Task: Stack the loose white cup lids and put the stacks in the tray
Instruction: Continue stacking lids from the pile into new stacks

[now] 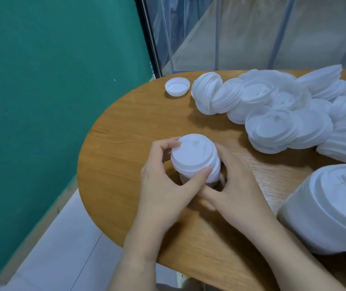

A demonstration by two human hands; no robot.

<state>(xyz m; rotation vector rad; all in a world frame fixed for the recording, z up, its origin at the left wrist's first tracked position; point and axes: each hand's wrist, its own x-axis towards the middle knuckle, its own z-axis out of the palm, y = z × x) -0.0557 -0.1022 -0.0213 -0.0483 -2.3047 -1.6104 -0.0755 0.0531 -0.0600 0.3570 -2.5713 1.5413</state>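
Note:
A short stack of white cup lids (193, 156) stands on the wooden table (126, 127) near its rounded left end. My left hand (163, 185) grips the stack from the left, thumb on its front rim and fingers on its top edge. My right hand (237, 185) holds it from the right, fingers curled under and behind it. A large heap of loose white lids (273, 114) lies across the back right of the table. One single lid (177, 86) lies upside down apart from the heap, at the far left. No tray is identifiable.
A tall stack of lids (331, 208) stands close to the camera at the right edge. A green wall (52, 91) rises left of the table, and clear plastic curtain strips (252, 32) hang behind it. Pale floor shows below the table's edge.

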